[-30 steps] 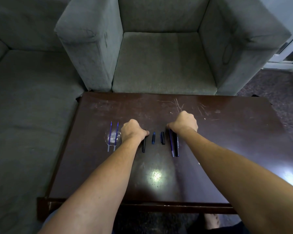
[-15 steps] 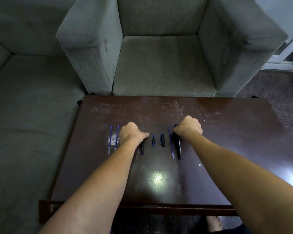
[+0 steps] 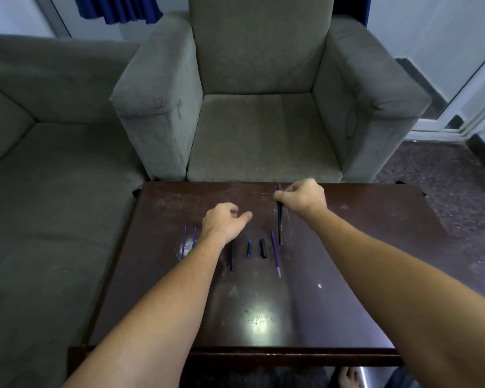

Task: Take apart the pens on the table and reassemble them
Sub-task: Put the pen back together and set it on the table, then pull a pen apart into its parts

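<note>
My right hand (image 3: pixel 303 196) is raised over the far side of the dark table (image 3: pixel 347 275), shut on a black pen barrel (image 3: pixel 279 219) that hangs nearly upright from my fingers. My left hand (image 3: pixel 221 221) hovers loosely curled above the table and holds nothing. Loose pen parts lie in a row: two blue refills (image 3: pixel 189 240) at the left, a black barrel (image 3: pixel 232 256), a small blue piece (image 3: pixel 249 248), a black cap (image 3: pixel 262 248) and another blue refill (image 3: pixel 275 253).
A grey armchair (image 3: pixel 263 130) stands right behind the table and a grey sofa (image 3: pixel 39 191) runs along the left. Bright light glares on the table's near middle. A bare foot (image 3: pixel 347 378) shows under the front edge.
My right hand has lifted the black pen barrel off the table and up toward the far edge. My left hand has risen off the black barrel. The camera has tilted up.
</note>
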